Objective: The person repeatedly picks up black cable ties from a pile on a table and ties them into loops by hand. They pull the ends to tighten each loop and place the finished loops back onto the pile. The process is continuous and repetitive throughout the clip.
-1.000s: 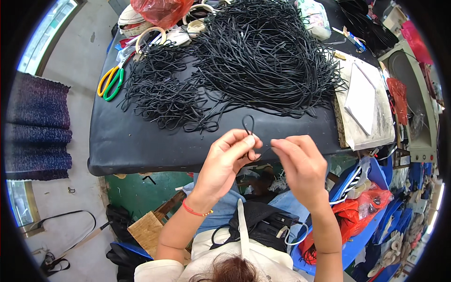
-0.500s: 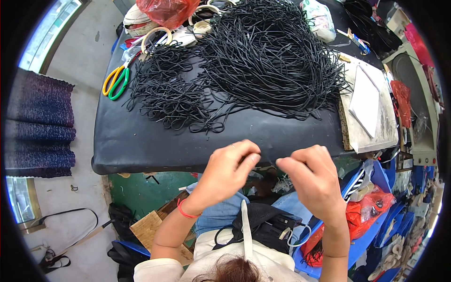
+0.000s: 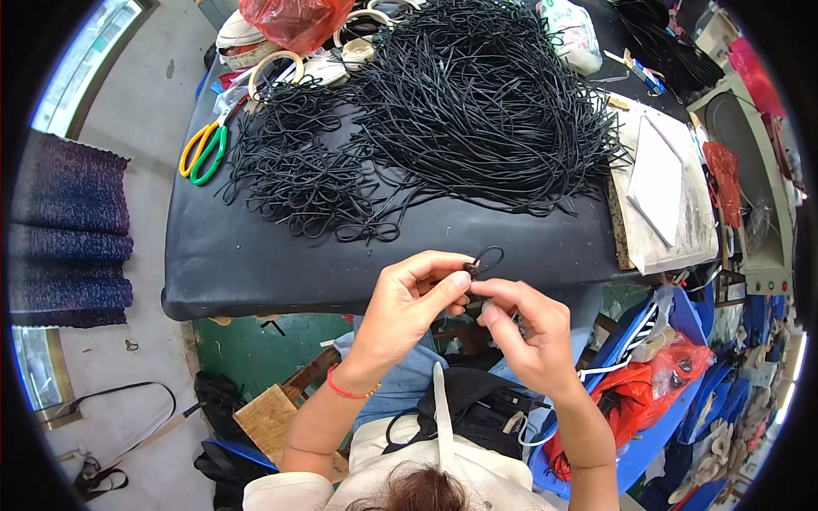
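A short black cord [image 3: 489,254] stands up in a small loop above my left hand [image 3: 417,300]. The thumb and forefinger of that hand pinch it at the crossing below the loop. My right hand [image 3: 530,332] is closed with curled fingers, and its forefinger presses on the cord right beside my left thumb. The cord's lower ends are mostly hidden by my fingers. Both hands are just over the table's front edge. Beyond them lie a large heap of long black cords [image 3: 486,111] and, to its left, a smaller pile of looped black cords [image 3: 294,170].
Scissors [image 3: 204,152] with yellow and green handles lie left on the black table [image 3: 256,268]. A white board [image 3: 682,230] is at the right edge. Red bags sit in a blue bin [image 3: 656,434] by my right side. Tape rolls and a red bag [image 3: 294,21] are far left.
My hands have come together from apart. The cord now shows a raised loop at my left fingertips, and my right hand has moved left and down.
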A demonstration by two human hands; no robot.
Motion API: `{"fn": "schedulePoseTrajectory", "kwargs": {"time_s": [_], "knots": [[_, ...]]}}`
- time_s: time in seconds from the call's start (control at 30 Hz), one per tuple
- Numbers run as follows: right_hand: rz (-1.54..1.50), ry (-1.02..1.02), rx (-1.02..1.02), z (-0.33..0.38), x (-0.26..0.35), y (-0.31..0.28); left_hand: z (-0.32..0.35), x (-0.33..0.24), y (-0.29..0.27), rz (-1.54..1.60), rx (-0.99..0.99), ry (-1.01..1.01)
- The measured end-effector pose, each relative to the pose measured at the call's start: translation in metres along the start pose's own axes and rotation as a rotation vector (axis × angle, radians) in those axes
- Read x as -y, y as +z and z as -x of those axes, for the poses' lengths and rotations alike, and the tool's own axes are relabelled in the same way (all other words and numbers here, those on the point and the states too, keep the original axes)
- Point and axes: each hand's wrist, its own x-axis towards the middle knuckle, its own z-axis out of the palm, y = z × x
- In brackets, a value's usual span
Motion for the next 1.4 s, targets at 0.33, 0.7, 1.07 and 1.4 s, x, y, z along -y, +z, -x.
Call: {"fn": "schedulePoseTrajectory", "kwargs": {"time_s": [0.33, 0.7, 1.07, 1.4], "knots": [[-0.239, 0.092, -0.190, -0.002, -0.015, 0.011, 0.004, 0.007, 0.016, 0.093, -0.131, 0.120], [0.181, 0.091, -0.310, -0.013, -0.007, 0.007, 0.008, 0.011, 0.025, -0.122, -0.113, 0.104], [-0.518, 0.307, -0.176, -0.013, -0.024, -0.006, 0.007, -0.003, 0.025, -0.463, 0.088, 0.140], [-0.501, 0.244, -0.284, -0.012, -0.022, 0.003, 0.009, 0.011, 0.026, 0.055, 0.048, -0.085]]}}
